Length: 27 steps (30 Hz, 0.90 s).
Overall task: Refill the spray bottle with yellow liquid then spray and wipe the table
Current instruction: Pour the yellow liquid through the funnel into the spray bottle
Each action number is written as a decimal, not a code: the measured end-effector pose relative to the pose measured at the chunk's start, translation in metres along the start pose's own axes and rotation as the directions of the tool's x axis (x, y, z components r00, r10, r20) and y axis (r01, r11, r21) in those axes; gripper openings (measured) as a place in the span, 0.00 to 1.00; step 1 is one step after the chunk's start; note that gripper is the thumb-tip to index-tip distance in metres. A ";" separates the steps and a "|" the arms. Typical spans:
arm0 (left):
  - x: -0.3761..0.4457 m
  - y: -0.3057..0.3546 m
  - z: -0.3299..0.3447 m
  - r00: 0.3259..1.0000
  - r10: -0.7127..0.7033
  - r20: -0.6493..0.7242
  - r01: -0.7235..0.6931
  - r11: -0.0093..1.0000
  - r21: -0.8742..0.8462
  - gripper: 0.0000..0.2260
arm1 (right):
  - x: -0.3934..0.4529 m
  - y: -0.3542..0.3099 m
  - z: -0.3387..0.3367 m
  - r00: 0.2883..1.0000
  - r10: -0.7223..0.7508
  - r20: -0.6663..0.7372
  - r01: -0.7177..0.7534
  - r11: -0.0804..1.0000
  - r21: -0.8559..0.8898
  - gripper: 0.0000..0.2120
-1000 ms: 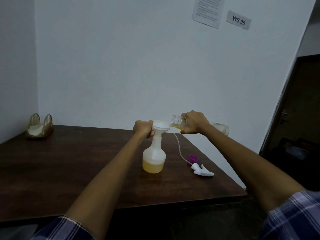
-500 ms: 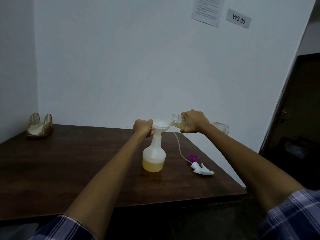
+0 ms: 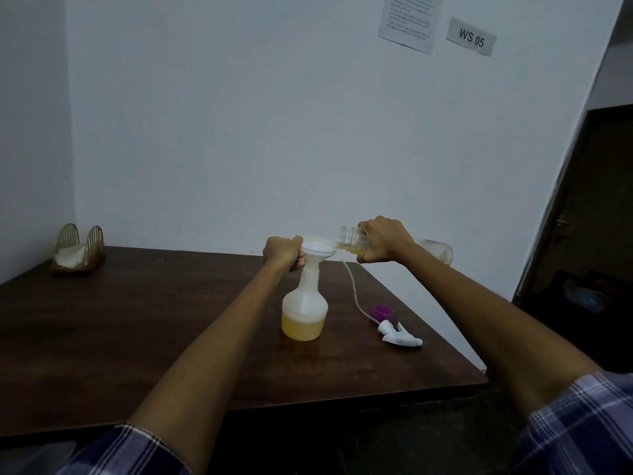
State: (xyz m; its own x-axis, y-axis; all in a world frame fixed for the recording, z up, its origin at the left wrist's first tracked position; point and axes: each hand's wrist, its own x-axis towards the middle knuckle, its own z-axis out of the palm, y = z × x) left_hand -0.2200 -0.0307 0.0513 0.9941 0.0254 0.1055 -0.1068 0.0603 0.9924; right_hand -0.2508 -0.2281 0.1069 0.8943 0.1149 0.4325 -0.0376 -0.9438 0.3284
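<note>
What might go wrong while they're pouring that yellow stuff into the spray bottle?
The clear bottle in the right hand has its mouth right at the rim of the funnel, so liquid might dribble onto the table. The spray bottle is steadied only up top by the left hand; a nudge may tip it. The trigger sprayer and purple cap lie near the table's right edge and might get knocked off.

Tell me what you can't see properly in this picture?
- Head view: the clear bottle's middle, covered by the right hand.
- The funnel's near side, behind the left hand.
- The paper's print, too small to read, its top cut off by the edge.
- The dark doorway, too dim.
</note>
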 end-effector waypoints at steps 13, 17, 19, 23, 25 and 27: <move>0.000 0.001 0.000 1.000 -0.013 -0.002 0.013 1.000 0.000 0.10 | 0.002 0.001 0.001 1.000 0.001 -0.002 -0.001 1.000 -0.003 0.19; 0.000 0.001 0.000 1.000 -0.015 -0.002 0.015 1.000 -0.001 0.10 | 0.002 0.001 0.001 1.000 -0.006 0.002 0.006 1.000 -0.003 0.18; 0.000 0.002 0.000 1.000 -0.017 -0.002 0.017 1.000 -0.006 0.10 | 0.002 0.001 0.001 1.000 -0.010 0.000 0.010 1.000 -0.002 0.18; 0.000 0.002 0.000 1.000 -0.017 -0.003 0.017 1.000 -0.003 0.10 | 0.002 0.001 0.001 1.000 -0.014 -0.005 0.014 1.000 -0.004 0.18; 0.000 0.001 0.000 1.000 -0.013 -0.008 0.013 1.000 0.004 0.10 | 0.002 0.001 0.001 1.000 -0.016 -0.006 0.016 1.000 -0.007 0.18; 0.001 0.001 0.000 1.000 -0.011 -0.011 0.011 1.000 0.009 0.10 | 0.002 0.002 0.001 1.000 -0.021 -0.010 0.021 1.000 -0.007 0.17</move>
State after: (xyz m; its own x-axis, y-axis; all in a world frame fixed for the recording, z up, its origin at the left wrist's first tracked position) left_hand -0.2193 -0.0306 0.0521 0.9949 0.0357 0.0943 -0.0961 0.0519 0.9940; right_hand -0.2485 -0.2297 0.1072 0.8903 0.1375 0.4341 -0.0223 -0.9390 0.3431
